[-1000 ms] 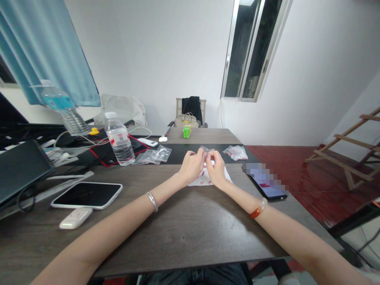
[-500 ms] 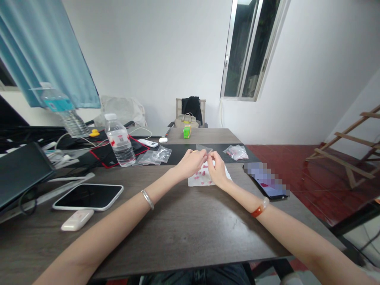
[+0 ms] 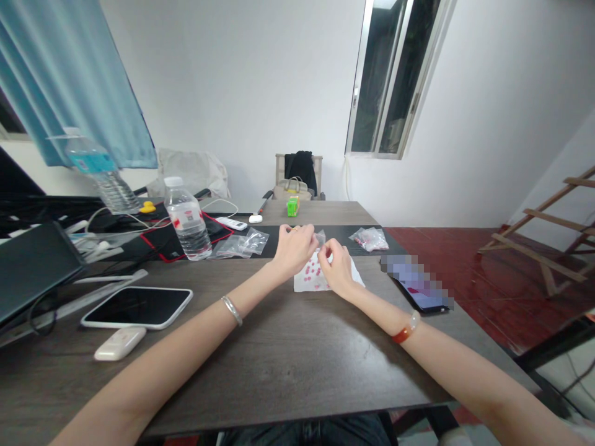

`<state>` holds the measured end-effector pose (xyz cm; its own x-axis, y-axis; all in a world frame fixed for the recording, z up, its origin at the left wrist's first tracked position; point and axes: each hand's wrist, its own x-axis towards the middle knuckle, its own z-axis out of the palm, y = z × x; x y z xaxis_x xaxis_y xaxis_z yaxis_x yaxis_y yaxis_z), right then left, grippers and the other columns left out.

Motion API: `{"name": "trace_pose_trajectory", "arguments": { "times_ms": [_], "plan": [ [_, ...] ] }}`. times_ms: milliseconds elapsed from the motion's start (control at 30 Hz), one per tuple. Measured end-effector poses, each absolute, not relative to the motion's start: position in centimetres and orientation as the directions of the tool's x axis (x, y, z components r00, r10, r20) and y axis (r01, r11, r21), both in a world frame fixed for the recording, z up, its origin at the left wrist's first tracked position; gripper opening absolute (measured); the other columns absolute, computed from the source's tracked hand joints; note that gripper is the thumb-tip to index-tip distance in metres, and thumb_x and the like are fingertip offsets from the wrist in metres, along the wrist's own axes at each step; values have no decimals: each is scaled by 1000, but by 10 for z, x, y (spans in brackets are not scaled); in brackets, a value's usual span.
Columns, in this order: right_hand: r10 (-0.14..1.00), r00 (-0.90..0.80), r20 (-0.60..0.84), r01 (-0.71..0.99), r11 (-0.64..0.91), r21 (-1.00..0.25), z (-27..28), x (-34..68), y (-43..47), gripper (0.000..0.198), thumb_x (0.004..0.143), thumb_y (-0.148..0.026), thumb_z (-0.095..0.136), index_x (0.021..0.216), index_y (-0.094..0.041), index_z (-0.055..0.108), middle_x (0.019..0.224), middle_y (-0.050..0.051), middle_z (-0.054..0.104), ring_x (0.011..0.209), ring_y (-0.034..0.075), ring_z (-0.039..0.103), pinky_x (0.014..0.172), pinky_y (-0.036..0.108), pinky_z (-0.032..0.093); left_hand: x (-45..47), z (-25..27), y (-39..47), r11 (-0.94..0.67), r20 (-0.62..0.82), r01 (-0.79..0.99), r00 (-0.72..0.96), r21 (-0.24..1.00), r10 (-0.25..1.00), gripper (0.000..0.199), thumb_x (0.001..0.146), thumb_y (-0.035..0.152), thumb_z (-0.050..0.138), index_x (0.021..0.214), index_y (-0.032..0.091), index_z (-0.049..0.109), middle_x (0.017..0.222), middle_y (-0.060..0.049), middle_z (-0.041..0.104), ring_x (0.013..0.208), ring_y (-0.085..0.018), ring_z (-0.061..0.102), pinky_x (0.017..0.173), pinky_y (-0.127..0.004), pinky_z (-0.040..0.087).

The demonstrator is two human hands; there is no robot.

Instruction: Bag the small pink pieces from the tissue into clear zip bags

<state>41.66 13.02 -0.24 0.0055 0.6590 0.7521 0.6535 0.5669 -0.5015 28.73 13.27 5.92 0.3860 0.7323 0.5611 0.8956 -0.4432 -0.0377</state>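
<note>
A sheet of white paper (image 3: 302, 286) lies on the table, with several small pink pieces (image 3: 308, 271) spread over it. Above the paper's left part is my left hand (image 3: 294, 249), its fingers closed on a small clear plastic bag (image 3: 320, 236) that shows past the fingertips. My right hand (image 3: 338, 270) hovers over the paper's right part with thumb and finger pinched together. Whatever may be between those fingertips is too small to make out. A narrow gap separates the two hands.
Left of the hands are empty clear bags (image 3: 242, 243), a water bottle (image 3: 186, 222), a white-edged tablet (image 3: 139, 307) and a white case (image 3: 120, 344). A filled clear bag (image 3: 370, 239) and a phone (image 3: 415, 282) lie to the right. A green box (image 3: 292, 207) stands farther back.
My hands have come apart. The left moved up and leftward with the plastic bag, while the right dropped slightly toward the paper. More pink pieces now show.
</note>
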Motion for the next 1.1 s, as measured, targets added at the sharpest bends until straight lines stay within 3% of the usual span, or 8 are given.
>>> {"name": "trace_pose_trajectory", "arguments": {
  "times_ms": [200,433,567,700,833,933,1033,1100],
  "plan": [
    [707,94,701,627,504,-593,-2,415,128,18,85,-30,38,69,-22,41,61,-1,53,62,17,50,70,31,33,280,61,136,-508,543,859,399,59,739,11,93,24,41,91,18,50,83,-4,69,83,-20,63,82,-35,32],
    [731,140,668,445,556,-702,-5,418,133,19,87,-34,40,72,-23,44,67,-1,55,66,17,53,67,29,38,284,49,137,-640,586,743,435,194,683,8,88,24,52,94,21,49,89,0,70,83,-16,64,89,-32,34],
    [718,142,681,409,584,-701,-4,416,130,18,86,-33,41,72,-22,47,69,0,57,68,17,53,69,29,40,285,47,139,-631,570,764,462,133,680,13,91,21,46,90,19,58,83,-1,71,81,-17,64,87,-33,35],
    [754,161,637,324,569,-756,0,413,127,22,84,-35,45,67,-22,49,63,-1,55,62,15,49,62,28,39,280,47,142,-638,555,766,497,81,667,27,92,13,41,97,22,66,105,-4,72,97,-18,64,88,-35,35],
    [845,159,510,117,497,-860,4,413,129,33,83,-46,48,61,-21,49,59,-1,54,56,14,51,55,26,40,277,48,144,-639,594,764,476,85,648,27,95,20,41,105,23,66,112,-5,70,103,-17,62,89,-35,36],
    [932,183,313,-144,341,-929,11,412,134,35,79,-55,53,71,-21,52,69,0,59,55,14,58,49,25,41,278,49,142,-652,635,754,469,74,614,26,95,25,44,111,21,64,117,-7,67,109,-18,59,90,-34,36],
    [996,73,45,-482,75,-873,20,414,137,37,77,-58,57,86,-23,51,73,-2,59,54,15,61,49,26,46,282,49,138,-684,636,728,512,35,577,28,94,24,44,117,20,60,124,-9,63,113,-19,57,91,-35,36],
    [997,-68,-47,-618,-79,-782,26,418,137,37,79,-57,57,85,-22,51,69,-1,59,54,15,61,53,28,50,284,49,134,-711,612,703,557,11,561,30,94,21,43,120,19,58,126,-9,61,114,-18,56,92,-35,36]
  ]
}}
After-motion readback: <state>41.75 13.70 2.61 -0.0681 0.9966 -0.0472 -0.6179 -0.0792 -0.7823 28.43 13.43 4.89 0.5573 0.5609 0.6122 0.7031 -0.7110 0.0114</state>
